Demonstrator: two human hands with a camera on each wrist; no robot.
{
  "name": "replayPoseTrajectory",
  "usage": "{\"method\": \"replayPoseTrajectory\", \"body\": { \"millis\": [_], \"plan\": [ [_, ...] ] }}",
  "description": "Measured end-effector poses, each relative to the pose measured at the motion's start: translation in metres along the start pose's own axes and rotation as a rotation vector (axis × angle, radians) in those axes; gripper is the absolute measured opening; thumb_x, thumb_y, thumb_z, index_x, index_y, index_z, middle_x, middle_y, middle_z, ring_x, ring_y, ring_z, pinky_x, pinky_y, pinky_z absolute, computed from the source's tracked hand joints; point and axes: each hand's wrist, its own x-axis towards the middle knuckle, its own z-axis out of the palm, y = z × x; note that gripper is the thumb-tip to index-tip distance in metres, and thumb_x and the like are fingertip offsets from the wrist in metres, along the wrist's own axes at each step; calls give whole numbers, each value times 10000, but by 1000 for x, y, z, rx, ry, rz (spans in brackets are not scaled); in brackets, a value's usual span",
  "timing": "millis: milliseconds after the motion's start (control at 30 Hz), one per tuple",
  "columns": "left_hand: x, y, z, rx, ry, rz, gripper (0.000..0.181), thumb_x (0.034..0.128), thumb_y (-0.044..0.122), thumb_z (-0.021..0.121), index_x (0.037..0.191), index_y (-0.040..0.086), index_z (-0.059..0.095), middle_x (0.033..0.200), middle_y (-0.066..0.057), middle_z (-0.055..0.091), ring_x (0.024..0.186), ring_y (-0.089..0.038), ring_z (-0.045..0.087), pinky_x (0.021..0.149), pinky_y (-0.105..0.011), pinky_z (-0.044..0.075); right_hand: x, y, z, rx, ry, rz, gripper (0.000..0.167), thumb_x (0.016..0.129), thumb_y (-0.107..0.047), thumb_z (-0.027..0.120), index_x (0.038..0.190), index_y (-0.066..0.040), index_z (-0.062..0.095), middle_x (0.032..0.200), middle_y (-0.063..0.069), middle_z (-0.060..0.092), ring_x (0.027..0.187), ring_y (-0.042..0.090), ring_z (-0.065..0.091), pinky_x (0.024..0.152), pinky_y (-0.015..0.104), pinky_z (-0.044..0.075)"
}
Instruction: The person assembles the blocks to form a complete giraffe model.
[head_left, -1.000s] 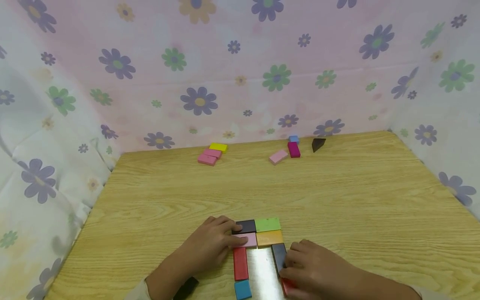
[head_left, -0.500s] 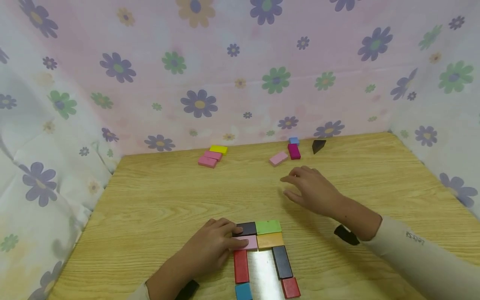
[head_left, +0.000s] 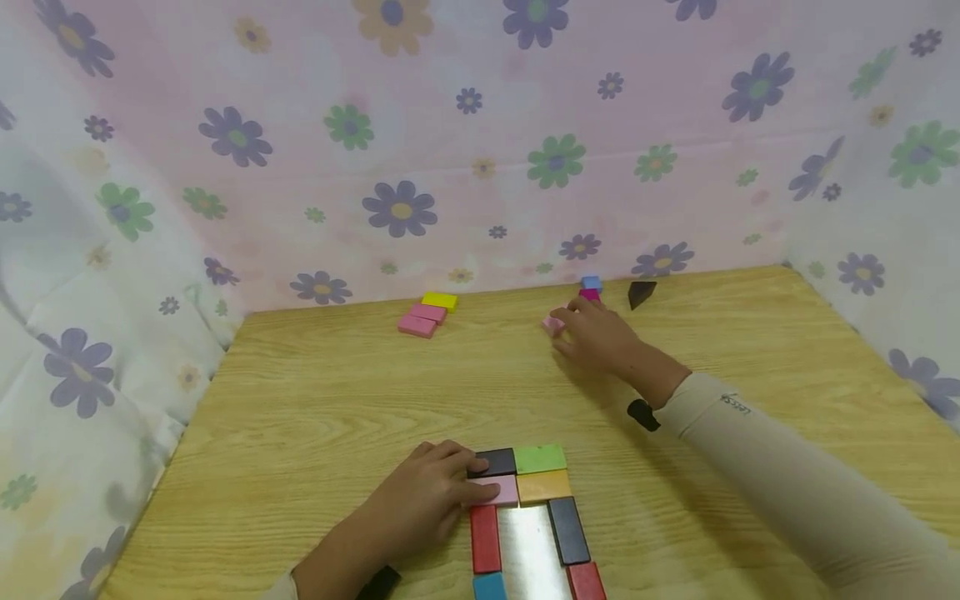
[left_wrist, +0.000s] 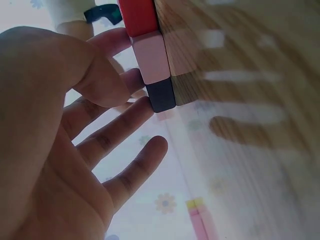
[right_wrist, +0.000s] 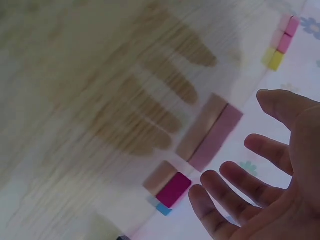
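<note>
My left hand (head_left: 420,500) rests with its fingertips on a black block (head_left: 499,461) and a light pink block (head_left: 508,491) at the top left of a block outline. The left wrist view shows its fingers spread beside that black block (left_wrist: 161,95), with one fingertip touching it. Far back on the table, my right hand (head_left: 603,340) is at another light pink block (head_left: 553,324), partly covering it in the head view. From the right wrist, the fingers look loosely spread and apart from this pink block (right_wrist: 217,137). A magenta block (head_left: 590,294) lies just beyond the hand.
The outline also has green (head_left: 540,458), orange (head_left: 543,487), red (head_left: 485,539), blue (head_left: 491,587) and dark (head_left: 569,531) blocks around a shiny strip (head_left: 531,550). At the back lie yellow (head_left: 439,301) and pink (head_left: 417,326) blocks, and a dark brown wedge (head_left: 641,293). A floral curtain (head_left: 480,150) borders the table.
My right hand has left the dark and red blocks on the outline's right side and moved forward to the far light pink block. The left hand stays in place.
</note>
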Motion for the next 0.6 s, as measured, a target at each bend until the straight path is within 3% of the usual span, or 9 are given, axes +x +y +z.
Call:
{"method": "replayPoseTrajectory", "body": {
  "millis": [133,300,600],
  "plan": [
    [-1,0,1,-3,15,-1,321,965,168,620,1206,348,733,1264,46,675,1174,-156,592,920,-379,504,9,2,3,45,-63,34,485,992,-234,579,1421,-16,518,1333,266,517,1149,397,576,918,547,516],
    [-3,0,3,-10,29,2,317,963,173,626,1203,349,734,1257,45,677,1167,-148,591,915,-372,502,14,5,8,58,-82,27,494,992,-235,585,1428,-10,524,1293,263,517,1069,361,592,863,484,531],
    [-1,-1,3,2,36,16,329,951,155,635,1196,348,737,1251,47,680,1162,-148,592,922,-369,502,15,7,12,-59,34,-1,313,1004,-201,578,1251,-49,694,1162,226,632,1099,401,590,913,560,522]
  ]
}}
